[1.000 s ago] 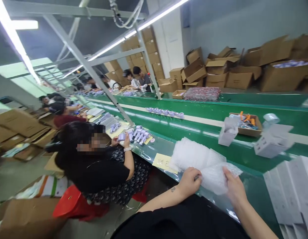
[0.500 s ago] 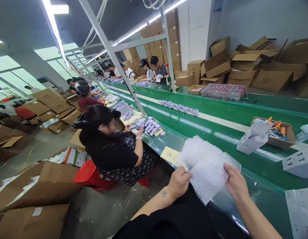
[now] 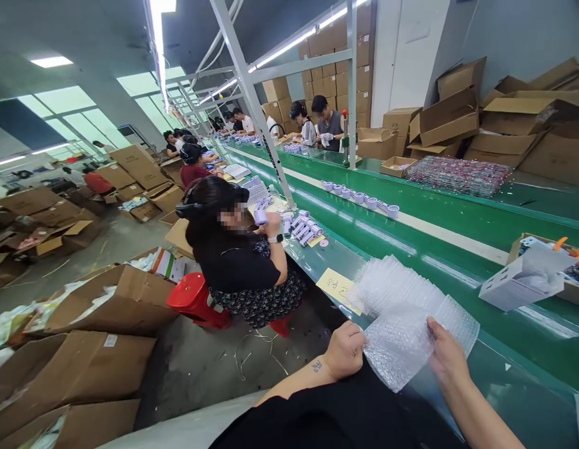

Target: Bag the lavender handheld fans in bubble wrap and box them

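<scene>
I have a bubble-wrap sheet (image 3: 397, 358) pinched in left grip (image 3: 364, 344) and right grip (image 3: 432, 330), spread between them at the surface's (image 3: 488, 390) near edge, wrap pile (image 3: 395, 280) just beyond, so it looks mostly singled out.

bubble-wrap sheets (image 3: 395, 284) on the bench (image 3: 493, 374) at one o'clock, note card (image 3: 336, 284) beside them, parts (image 3: 359, 199) on the conveyor (image 3: 439, 215) at twelve, seated person (image 3: 243, 268) at eleven, stool (image 3: 189, 290) behind, cartons (image 3: 90, 368) at nine
</scene>
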Demonstrator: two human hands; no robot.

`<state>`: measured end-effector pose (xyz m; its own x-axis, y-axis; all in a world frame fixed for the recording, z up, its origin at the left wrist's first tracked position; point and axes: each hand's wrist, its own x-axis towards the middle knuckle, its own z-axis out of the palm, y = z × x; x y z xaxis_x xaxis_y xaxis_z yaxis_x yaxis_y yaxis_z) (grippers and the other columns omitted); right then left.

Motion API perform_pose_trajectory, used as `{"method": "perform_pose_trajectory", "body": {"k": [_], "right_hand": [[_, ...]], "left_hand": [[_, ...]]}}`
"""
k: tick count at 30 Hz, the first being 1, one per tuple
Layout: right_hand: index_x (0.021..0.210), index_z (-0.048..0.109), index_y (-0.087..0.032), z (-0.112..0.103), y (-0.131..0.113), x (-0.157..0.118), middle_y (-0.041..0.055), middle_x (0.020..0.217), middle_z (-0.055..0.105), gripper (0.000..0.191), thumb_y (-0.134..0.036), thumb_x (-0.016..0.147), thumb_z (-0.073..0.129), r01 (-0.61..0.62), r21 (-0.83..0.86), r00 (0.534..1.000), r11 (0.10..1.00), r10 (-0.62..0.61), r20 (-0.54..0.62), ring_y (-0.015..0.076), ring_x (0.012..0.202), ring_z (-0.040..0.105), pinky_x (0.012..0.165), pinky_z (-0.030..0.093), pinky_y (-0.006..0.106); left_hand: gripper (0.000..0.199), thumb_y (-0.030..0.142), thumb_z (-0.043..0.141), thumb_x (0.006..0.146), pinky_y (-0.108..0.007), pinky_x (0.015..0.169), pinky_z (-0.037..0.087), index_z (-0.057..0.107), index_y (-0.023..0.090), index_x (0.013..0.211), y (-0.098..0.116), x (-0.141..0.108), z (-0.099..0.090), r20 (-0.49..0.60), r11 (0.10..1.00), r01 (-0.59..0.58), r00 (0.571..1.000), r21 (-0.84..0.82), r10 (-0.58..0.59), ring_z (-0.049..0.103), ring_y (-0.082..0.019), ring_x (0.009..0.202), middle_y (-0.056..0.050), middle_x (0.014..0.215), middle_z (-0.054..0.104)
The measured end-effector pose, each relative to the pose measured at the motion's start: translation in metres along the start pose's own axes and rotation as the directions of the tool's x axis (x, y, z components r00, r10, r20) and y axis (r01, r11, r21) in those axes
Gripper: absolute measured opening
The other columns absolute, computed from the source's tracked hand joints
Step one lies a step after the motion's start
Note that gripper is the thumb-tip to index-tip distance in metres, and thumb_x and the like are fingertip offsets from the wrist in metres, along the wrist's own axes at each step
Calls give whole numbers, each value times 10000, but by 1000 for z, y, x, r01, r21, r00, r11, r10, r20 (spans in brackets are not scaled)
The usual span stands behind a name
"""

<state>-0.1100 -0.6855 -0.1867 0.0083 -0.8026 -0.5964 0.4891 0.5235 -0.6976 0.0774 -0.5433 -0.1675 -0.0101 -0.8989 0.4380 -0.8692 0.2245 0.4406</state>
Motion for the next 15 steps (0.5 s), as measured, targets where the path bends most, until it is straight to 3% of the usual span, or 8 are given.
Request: {"method": "perform_pose_trajectory", "body": {"k": [4, 7, 11, 15], "right_hand": [[745, 623, -155, 0, 7, -2, -27, 650, 663, 175, -158, 584, 693, -98, 43, 995, 994, 98, 1, 109, 544, 610, 480, 528, 174], [754, 613, -172, -1, 9, 0, -26, 645, 664, 178, -201, 606, 708, -106, 17, 993, 994, 105, 54, 124, 563, 626, 519, 553, 190], [849, 610, -181, -7, 14, 3, 10, 747, 696, 316, -337, 614, 752, -112, -102, 980, 988, 127, 151, 192, 708, 676, 669, 593, 275], [980, 595, -153, -17, 25, 11, 60, 870, 712, 546, -279, 503, 827, -204, -241, 963, 949, 238, 123, 263, 855, 674, 732, 596, 315]], "left_hand": [[241, 67, 415, 758, -251, 606, 416, 622, 171, 826, 1, -7, -6, 10, 994, 85, 996, -65, -85, 512, -154, 701, -50, 726, 552], [262, 90, 413, 810, -253, 661, 437, 612, 173, 959, 1, -7, -15, 8, 994, 93, 996, -55, -92, 535, -152, 749, -56, 801, 582], [236, 106, 393, 819, -238, 591, 393, 616, 183, 800, 1, -6, -27, 49, 988, -72, 997, 136, 66, 474, -129, 630, -28, 666, 517], [132, 193, 461, 798, -236, 539, 333, 592, 195, 812, -2, -7, -24, 146, 929, -269, 960, 253, 238, 430, -120, 587, -3, 632, 486]]}}
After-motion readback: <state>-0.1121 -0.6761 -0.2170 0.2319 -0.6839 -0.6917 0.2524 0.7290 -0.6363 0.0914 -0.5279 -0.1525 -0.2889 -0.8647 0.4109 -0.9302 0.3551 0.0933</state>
